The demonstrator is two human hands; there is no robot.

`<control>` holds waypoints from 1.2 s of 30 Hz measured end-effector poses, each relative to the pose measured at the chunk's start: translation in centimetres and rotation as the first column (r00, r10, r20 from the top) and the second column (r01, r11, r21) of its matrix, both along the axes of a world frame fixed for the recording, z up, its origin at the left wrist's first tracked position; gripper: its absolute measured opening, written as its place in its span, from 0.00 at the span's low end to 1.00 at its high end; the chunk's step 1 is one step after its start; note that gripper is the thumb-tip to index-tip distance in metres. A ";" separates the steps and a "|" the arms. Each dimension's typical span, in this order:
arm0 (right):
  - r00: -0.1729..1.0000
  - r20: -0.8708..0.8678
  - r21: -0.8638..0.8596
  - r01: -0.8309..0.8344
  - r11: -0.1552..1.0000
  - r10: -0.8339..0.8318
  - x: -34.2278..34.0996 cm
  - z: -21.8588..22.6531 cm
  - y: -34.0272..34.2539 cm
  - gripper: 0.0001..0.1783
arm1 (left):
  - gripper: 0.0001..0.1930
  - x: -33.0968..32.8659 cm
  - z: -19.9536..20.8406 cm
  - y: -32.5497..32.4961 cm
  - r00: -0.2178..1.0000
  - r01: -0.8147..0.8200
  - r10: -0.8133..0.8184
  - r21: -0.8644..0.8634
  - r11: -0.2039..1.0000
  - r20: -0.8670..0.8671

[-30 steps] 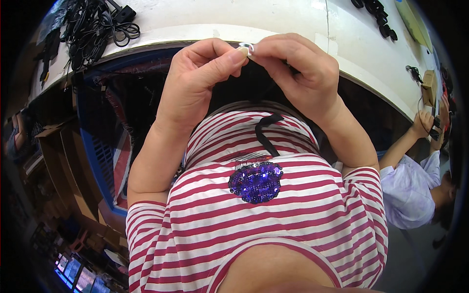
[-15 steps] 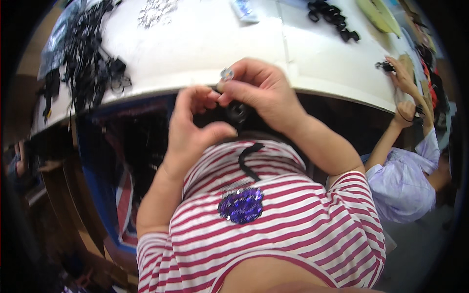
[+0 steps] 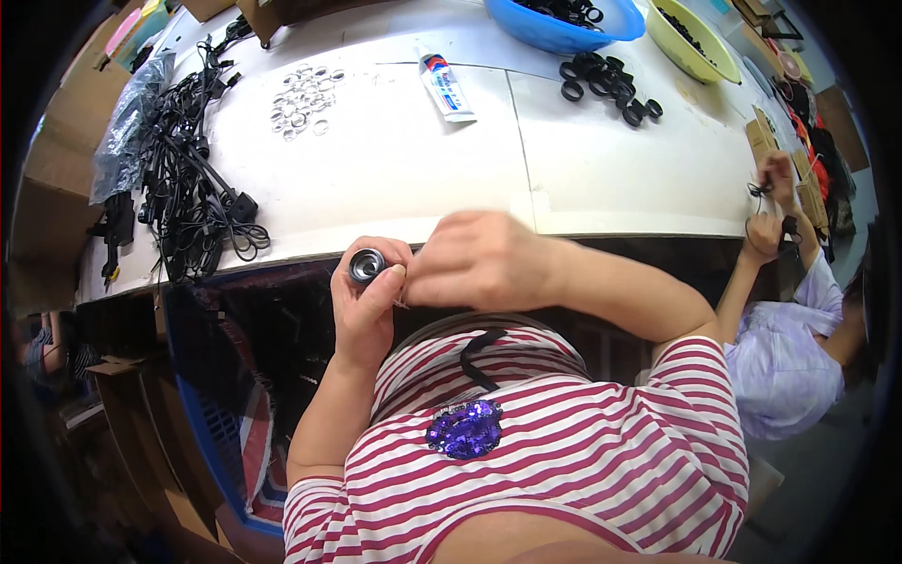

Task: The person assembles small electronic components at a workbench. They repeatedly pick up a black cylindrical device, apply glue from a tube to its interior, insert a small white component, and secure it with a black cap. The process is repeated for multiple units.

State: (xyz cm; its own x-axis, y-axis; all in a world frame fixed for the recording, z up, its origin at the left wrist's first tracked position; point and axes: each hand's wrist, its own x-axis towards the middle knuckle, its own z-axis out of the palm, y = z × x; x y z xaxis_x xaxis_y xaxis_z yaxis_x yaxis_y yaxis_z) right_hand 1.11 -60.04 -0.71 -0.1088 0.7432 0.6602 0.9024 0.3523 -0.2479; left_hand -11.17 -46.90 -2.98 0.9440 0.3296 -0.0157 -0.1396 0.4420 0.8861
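Observation:
In my left hand (image 3: 362, 310) is a short black cylindrical housing (image 3: 367, 266), its round opening facing up with a silvery ring inside. Thumb and fingers close around its sides, just off the front edge of the table. My right hand (image 3: 479, 260) is beside it on the right, smeared by motion, so whether its fingers hold anything is hidden. A small pale, thin bit shows by my left thumb, too blurred to name. Farther back on the white table (image 3: 395, 188) lie several small clear lens-like discs (image 3: 299, 101) and a white-and-blue squeeze tube (image 3: 445, 86).
A tangle of black cables (image 3: 193, 179) lies at the left beside a clear plastic bag (image 3: 132, 141). Black rings (image 3: 611, 83) sit at the back right, near a blue basin (image 3: 554, 33) and a yellow basin (image 3: 707, 62). A co-worker's hands (image 3: 766, 226) handle a small black part at right.
The view has tipped up toward the far table. My left hand now grips the black housing, which hung below both hands before. My right hand, earlier pinching a small shiny disc, is blurred.

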 end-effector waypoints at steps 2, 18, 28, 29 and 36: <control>0.976 -0.003 -0.026 0.217 0.976 -0.218 2.6 1.0 0.2 0.09 | 0.09 0.1 -0.3 0.6 0.997 -0.075 0.074 0.031 0.997 0.005; 0.745 -0.490 -0.457 0.222 0.861 -0.452 5.3 1.8 4.7 0.12 | 0.13 -0.3 0.7 4.1 0.977 -0.124 0.152 0.180 0.976 -0.151; 0.813 -0.440 -0.315 0.259 0.913 -0.382 -3.4 -1.0 3.9 0.11 | 0.10 -2.4 -0.3 4.4 0.994 -0.024 0.045 0.193 0.981 -0.102; 0.829 -0.410 -0.294 0.275 0.915 -0.381 -3.5 -1.0 4.0 0.12 | 0.11 -2.5 -0.3 4.1 0.993 -0.037 0.058 0.192 0.981 -0.104; 0.779 -0.503 -0.274 0.268 0.924 -0.375 -4.4 -2.1 3.9 0.13 | 0.10 -2.7 -0.3 3.5 0.989 -0.046 0.063 0.125 0.991 -0.135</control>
